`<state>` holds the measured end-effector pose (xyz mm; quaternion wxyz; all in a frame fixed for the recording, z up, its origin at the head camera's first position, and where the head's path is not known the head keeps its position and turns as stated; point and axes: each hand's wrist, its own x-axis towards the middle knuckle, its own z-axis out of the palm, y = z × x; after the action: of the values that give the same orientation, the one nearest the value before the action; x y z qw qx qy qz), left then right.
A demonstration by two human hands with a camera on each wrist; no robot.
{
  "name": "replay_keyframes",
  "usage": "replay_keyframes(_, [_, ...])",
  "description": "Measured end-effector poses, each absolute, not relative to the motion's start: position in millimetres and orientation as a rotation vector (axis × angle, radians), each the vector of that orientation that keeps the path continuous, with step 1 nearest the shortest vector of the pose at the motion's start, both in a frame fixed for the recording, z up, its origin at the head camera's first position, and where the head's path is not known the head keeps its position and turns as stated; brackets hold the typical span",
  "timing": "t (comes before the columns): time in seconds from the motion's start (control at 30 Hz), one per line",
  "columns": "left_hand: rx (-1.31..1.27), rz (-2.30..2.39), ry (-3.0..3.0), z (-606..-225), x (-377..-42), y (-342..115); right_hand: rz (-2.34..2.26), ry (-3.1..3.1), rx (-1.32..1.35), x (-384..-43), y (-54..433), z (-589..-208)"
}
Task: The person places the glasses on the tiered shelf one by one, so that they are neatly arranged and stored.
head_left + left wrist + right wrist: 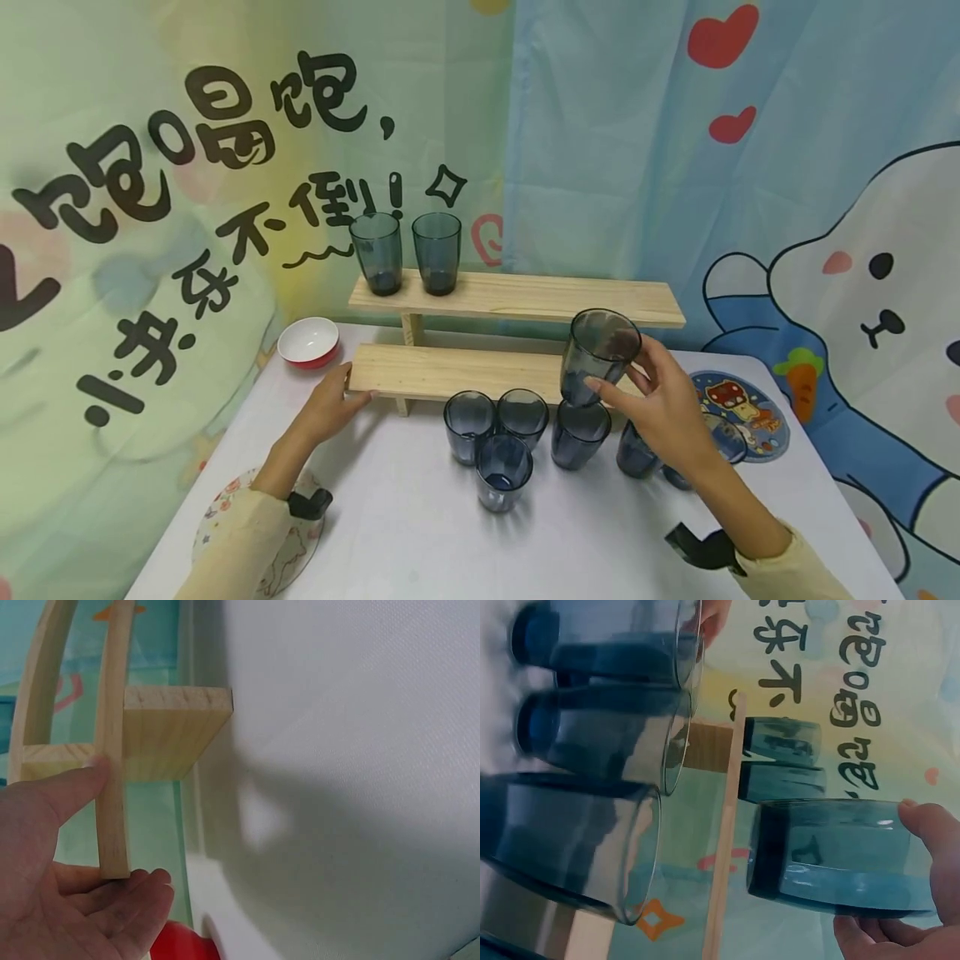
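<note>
My right hand [663, 408] grips a blue-grey drinking glass [597, 354], thumb on one side and fingers on the other. The glass is in the air over the right part of the lower board of a two-tier wooden shelf [457, 371]. It also shows in the right wrist view as a tinted glass [840, 859] between thumb and fingers. At the lower board's left end my left hand [327, 408] holds the wood; in the left wrist view the thumb touches the board [112, 817] and the fingers curl past its end.
Two matching glasses [437, 254] stand on the upper board. Several more glasses [504, 475] stand on the white table in front of the shelf. A red-and-white bowl [309, 342] is at back left, a round blue mat [765, 417] at right, a patterned round mat [300, 542] at front left.
</note>
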<state>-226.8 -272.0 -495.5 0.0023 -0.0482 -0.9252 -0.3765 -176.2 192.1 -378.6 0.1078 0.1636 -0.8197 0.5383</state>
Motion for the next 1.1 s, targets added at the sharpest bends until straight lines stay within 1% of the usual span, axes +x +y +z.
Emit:
replay_keyframes(0.3, [-0.169,-1.186,-2.892,-497.0,-227.4,-271.9,1.658,-2.457,0.465,-229.3,173.1,-357.1])
replay_keyframes(0.57, [-0.153,-1.197,-2.890,-496.6,-228.3,-272.9,1.664,-2.404,0.486,-276.8,144.9,-349.8])
replay_keyframes(0.83, [-0.138,-1.177,-2.909,-496.0,-229.6,-273.2,1.651,-2.347,0.460,-314.0,117.7,-351.7])
replay_keyframes(1.1, [-0.131,-1.191,-2.913,-496.3,-228.1,-273.9,1.642,-2.363,0.436,-335.1,96.4,-354.3])
